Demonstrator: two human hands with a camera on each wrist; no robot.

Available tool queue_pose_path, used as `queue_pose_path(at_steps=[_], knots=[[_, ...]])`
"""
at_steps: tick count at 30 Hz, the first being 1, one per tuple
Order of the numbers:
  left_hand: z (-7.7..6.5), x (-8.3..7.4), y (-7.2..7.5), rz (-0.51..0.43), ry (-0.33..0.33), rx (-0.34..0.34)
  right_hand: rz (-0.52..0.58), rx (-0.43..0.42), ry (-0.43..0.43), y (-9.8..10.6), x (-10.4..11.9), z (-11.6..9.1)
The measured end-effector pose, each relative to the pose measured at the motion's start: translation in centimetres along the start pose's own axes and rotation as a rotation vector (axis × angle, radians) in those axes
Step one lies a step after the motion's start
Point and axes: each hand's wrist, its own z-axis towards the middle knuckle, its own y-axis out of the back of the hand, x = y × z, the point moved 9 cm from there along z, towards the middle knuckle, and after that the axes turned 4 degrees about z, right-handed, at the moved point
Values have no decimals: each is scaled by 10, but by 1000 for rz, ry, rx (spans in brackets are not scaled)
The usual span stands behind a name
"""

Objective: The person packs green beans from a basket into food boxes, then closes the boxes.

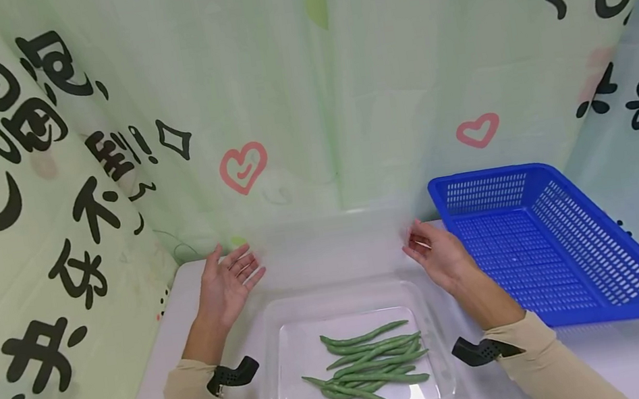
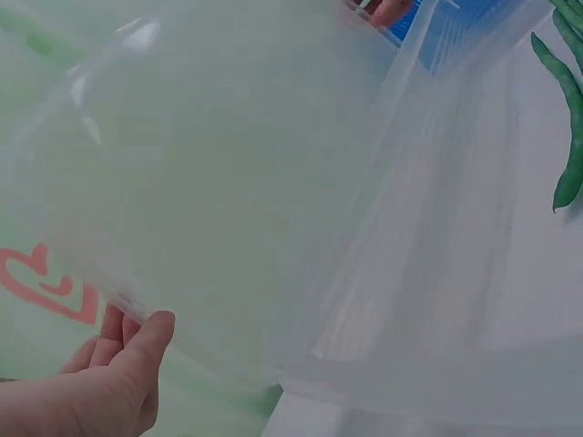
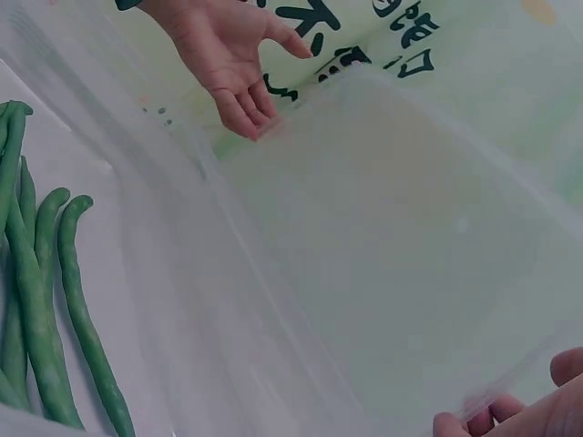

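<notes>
A clear plastic lid (image 1: pixel 332 249) stands raised between the two hands, behind a clear rectangular container (image 1: pixel 266 370). Several green beans (image 1: pixel 373 366) lie in a loose pile inside the container. My left hand (image 1: pixel 228 282) is at the lid's left edge, fingers mostly straight, thumb standing away from it; its fingertips touch the lid in the right wrist view. On the opposite side my right hand (image 1: pixel 439 254) has its fingers curled at the lid's edge, holding it. The lid (image 2: pixel 237 182) is so transparent that parts of its outline are hard to see.
A blue perforated plastic basket (image 1: pixel 538 250) sits to the right, close beside the right forearm. Everything rests on a white table (image 1: pixel 188 313). A pale green curtain (image 1: pixel 292 94) with dark writing and pink hearts hangs behind and at the sides.
</notes>
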Motion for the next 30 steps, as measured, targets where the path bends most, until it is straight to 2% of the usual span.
queue_pose_path(at_steps=[4, 7, 13, 16, 24, 30], knots=[[2, 2, 7, 123, -30, -57, -148, 30, 1, -2, -1, 0], [3, 4, 8, 231, -47, -67, -264, 33, 16, -3, -1, -1], [2, 3, 6, 280, -52, -41, -300, -15, 55, 0, 4, -4], [0, 0, 6, 309, -35, -35, -335, -9, 55, 0, 6, -4], [-2, -1, 9, 446, 46, 0, -416, 83, 25, -5, 7, -8], [-6, 1, 17, 538, 114, -21, -513, 130, 2, -8, 6, -14]])
